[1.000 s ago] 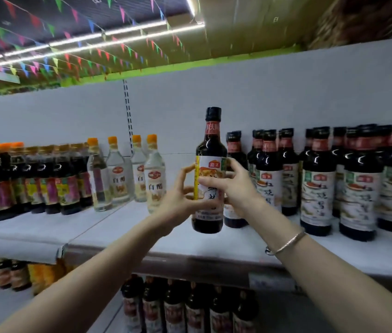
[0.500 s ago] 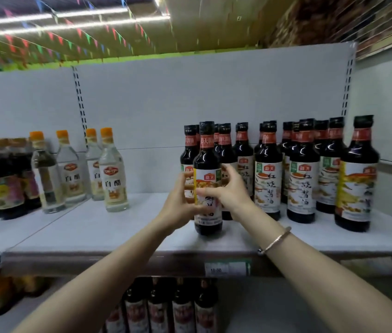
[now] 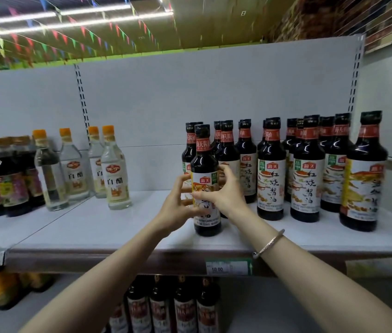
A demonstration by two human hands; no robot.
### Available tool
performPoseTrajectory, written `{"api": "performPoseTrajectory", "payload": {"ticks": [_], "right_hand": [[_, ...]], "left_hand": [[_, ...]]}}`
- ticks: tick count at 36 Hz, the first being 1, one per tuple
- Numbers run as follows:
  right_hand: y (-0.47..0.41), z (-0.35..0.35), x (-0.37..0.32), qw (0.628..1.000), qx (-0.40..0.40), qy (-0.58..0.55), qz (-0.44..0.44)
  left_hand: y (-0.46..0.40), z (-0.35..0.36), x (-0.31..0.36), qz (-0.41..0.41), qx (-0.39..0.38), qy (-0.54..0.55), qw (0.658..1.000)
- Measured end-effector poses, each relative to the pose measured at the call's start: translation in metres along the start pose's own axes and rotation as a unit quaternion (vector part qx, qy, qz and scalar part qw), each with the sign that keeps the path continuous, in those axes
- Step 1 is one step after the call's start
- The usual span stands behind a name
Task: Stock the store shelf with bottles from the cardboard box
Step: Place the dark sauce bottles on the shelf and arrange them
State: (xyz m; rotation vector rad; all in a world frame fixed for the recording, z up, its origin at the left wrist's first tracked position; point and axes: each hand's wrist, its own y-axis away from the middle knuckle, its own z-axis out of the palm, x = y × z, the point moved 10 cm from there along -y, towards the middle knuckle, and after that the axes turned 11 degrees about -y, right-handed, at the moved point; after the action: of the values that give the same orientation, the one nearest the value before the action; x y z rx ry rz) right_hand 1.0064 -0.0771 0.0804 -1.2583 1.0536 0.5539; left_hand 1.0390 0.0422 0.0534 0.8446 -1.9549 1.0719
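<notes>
Since the earlier frame: your bottle (image 3: 206,188) has come down onto the shelf (image 3: 108,227), no longer lifted.
Your left hand (image 3: 178,207) and right hand (image 3: 224,193), fingers curled, hold its label; it stands upright, cap up, at the row's left end.

Bright ceiling strip lights; blurred edges
</notes>
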Motion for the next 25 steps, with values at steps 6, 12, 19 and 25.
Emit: {"api": "performPoseTrajectory", "payload": {"ticks": [6, 12, 19, 25], "right_hand": [[0.003, 0.005, -0.001, 0.999, -0.041, 0.017, 0.008], [0.005, 0.011, 0.0, 0.998, -0.051, 0.022, 0.013], [0.004, 0.019, 0.004, 0.998, -0.044, 0.035, 0.006], [0.002, 0.02, 0.003, 0.998, -0.044, 0.049, -0.004]], "left_hand": [[0.001, -0.003, 0.0, 0.008, -0.009, -0.021, 1.0], [0.0, -0.011, -0.003, 0.006, -0.013, -0.045, 0.999], [0.002, -0.022, -0.007, -0.005, -0.007, -0.07, 0.998], [0.004, -0.025, -0.007, -0.017, -0.013, -0.077, 0.997]]}}
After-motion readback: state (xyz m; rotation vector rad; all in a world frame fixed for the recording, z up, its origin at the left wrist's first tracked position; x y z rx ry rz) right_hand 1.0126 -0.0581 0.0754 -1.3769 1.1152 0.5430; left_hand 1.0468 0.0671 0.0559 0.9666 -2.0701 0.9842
